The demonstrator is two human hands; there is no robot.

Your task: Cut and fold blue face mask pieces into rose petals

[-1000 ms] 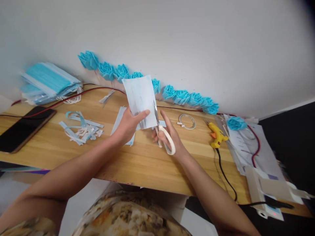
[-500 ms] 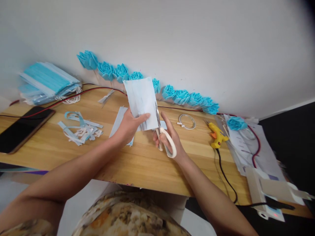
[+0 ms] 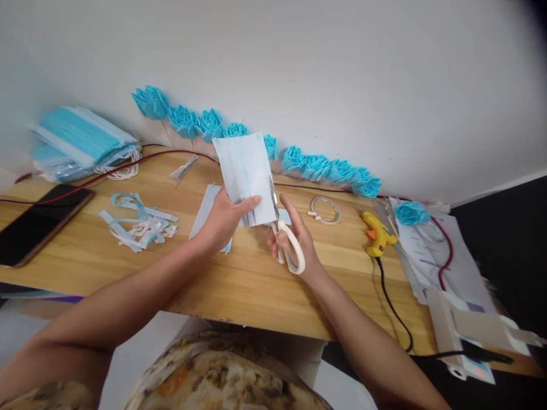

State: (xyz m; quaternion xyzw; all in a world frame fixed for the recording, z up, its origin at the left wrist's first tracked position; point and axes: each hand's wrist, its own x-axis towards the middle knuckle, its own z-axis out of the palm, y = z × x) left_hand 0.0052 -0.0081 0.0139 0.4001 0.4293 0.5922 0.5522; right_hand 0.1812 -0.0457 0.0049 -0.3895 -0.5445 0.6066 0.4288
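Observation:
My left hand (image 3: 226,216) is closed on a pale blue piece of face mask fabric (image 3: 245,165), with the thumb across its front. The fabric stands up above the table. White-handled scissors (image 3: 294,250) are in my right hand (image 3: 301,245), and their blades lie along the fabric's right edge, near its lower corner. Whether the blades are fully closed is hard to see. Beneath my left hand lie more flat pale blue pieces (image 3: 206,209), partly covered by the hand. A small pale piece (image 3: 284,216) shows behind the scissors.
Cut strips (image 3: 143,222) lie left of my hands, beside a phone (image 3: 43,222). A mask stack (image 3: 85,139) sits at the back left. Blue fabric flowers (image 3: 316,167) line the wall. Right stand a wire coil (image 3: 325,210), a yellow glue gun (image 3: 378,233) and a power strip (image 3: 465,336).
Hardly anything differs. The scissors' handles have shifted very slightly at the fabric's right edge, and my left hand keeps its hold.

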